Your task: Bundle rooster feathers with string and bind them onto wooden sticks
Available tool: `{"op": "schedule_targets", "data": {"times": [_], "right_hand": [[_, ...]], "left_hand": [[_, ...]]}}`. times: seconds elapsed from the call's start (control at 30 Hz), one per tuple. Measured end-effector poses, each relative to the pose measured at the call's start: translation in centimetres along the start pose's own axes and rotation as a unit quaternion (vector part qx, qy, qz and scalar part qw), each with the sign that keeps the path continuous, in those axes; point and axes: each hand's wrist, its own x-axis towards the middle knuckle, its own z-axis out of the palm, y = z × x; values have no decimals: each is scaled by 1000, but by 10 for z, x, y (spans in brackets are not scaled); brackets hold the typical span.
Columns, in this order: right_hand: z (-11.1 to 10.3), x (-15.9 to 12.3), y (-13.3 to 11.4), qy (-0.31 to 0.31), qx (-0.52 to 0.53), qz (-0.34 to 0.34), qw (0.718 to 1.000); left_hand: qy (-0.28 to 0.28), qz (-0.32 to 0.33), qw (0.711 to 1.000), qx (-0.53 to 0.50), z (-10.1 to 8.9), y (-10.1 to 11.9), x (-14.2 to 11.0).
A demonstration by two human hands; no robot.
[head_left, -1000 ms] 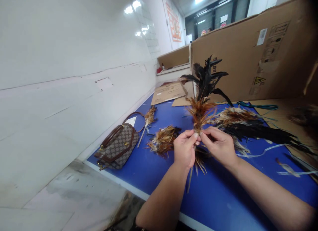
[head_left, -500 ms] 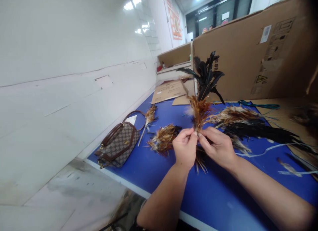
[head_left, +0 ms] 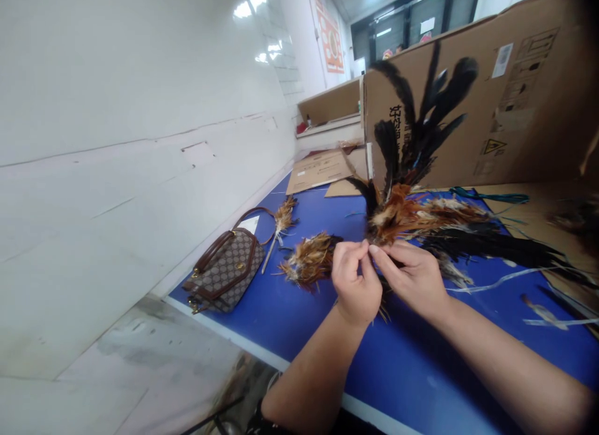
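My left hand (head_left: 356,282) and my right hand (head_left: 414,276) meet fingertip to fingertip over the blue table, both closed on the base of a feather bundle (head_left: 390,213). Long black plumes fan out at its top, and shorter orange-brown feathers ring its lower part. My fingers hide the bundle's lower end. Left of my hands lies a pile of brown and tan feathers (head_left: 309,259). Just right of them are more light brown feathers (head_left: 452,211) and a heap of long black feathers (head_left: 503,246).
A brown patterned handbag (head_left: 229,269) rests at the table's left edge, with a small feather bundle on a stick (head_left: 283,219) beside it. Flat cardboard (head_left: 318,171) lies further back. A large cardboard box (head_left: 468,135) stands behind. White ribbon (head_left: 496,278) trails on the right.
The feather bundle has turned and tipped toward me and to the right, so its black plumes look larger and more spread. My left hand has rolled inward; both hands keep pinching the base.
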Motion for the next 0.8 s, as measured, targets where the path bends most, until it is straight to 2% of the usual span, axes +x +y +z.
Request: {"op": "schedule_targets", "data": {"times": [0.17, 0.27, 0.47, 0.67, 0.8], "right_hand": [[-1, 2, -7, 21, 35, 83, 996], [-1, 3, -8, 38, 51, 130, 989], [0, 3, -7, 55, 79, 189, 977], [1, 3, 0, 59, 74, 206, 974], [1, 3, 4, 50, 93, 216, 971]], "left_hand": [[28, 61, 997, 27, 1, 7, 4], [31, 67, 997, 12, 1, 7, 5], [20, 25, 999, -41, 1, 2, 3], [1, -87, 992, -90, 4, -3, -3], [-3, -71, 995, -64, 5, -4, -5]]}}
